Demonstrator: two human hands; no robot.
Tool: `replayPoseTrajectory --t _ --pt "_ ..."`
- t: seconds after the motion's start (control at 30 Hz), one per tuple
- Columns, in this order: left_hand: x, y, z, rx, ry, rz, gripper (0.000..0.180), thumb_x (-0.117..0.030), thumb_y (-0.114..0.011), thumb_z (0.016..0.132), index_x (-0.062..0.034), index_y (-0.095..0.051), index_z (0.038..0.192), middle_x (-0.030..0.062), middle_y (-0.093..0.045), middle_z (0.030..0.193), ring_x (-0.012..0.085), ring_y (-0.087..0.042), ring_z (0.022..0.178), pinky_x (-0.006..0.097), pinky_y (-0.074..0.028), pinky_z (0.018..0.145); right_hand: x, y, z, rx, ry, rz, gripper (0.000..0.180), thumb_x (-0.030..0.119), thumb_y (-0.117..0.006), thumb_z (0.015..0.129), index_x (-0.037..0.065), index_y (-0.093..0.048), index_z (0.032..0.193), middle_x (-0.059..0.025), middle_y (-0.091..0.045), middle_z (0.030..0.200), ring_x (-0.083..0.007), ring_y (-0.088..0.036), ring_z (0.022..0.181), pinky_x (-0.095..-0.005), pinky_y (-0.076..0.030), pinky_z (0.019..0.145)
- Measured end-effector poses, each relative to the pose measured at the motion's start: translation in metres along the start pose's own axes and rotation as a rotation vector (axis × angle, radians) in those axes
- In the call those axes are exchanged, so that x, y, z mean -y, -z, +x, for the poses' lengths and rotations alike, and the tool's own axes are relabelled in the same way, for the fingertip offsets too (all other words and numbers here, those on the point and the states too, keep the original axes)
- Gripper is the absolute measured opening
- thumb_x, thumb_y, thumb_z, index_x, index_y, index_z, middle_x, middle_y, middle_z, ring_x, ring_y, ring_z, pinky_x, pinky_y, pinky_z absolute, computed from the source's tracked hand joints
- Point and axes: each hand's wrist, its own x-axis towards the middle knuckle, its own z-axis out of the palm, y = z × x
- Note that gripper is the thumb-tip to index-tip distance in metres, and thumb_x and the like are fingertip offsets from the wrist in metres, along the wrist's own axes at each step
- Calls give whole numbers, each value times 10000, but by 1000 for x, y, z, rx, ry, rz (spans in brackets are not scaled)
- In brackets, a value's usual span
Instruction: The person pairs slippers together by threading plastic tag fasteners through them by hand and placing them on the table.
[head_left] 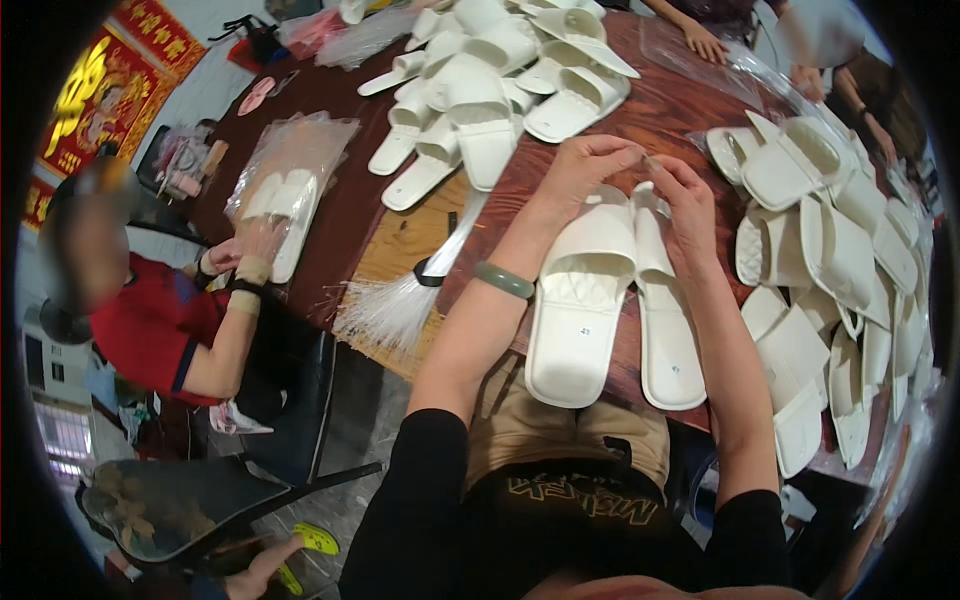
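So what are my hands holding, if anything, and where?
I can't tell: your left hand and right hand are close together near the far ends of the white slippers; anything between them is indistinct.

A single view is taken from the wearer's head, through the left of two wide fisheye cameras mounted side by side. The lens is directed steeply downward and forward, over the black shirt (590,545) and onto the table (650,115). Both forearms (465,340) are admitted from the lower edge; the left hand (588,172) and right hand (692,215) are placed above and right of centre, at close range. A seated person (150,330) is caught at the left, farther off. Straight edges are bowed near the dark, rounded rim.
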Motion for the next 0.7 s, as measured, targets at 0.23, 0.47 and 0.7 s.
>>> replayPoseTrajectory --t 0.23,0.47,0.7 --pt "12 47 19 -718 -352 1266 290 -267 -533 889 -22 -668 965 102 -679 886 249 -621 862 361 -446 803 -1 13 0 -4 11 -24 139 99 -623 838 30 -635 959 23 -594 802 -47 -519 661 -191 -420 591" --pt "22 84 9 -792 148 1381 715 -513 -328 899 87 -398 1280 283 -244 1406 477 -150 1307 555 -72 1058 -10 12 5 7 29 -40 124 87 -628 836 31 -639 946 48 -557 761 -23 -454 650 -172 -378 577" --pt "25 82 24 -849 -87 1476 569 -413 -420 873 21 -467 1239 238 -378 1332 496 -220 1251 603 -103 1020 2 8 1 -33 27 -33 157 105 -630 839 17 -635 969 22 -578 780 -51 -499 651 -190 -407 568"
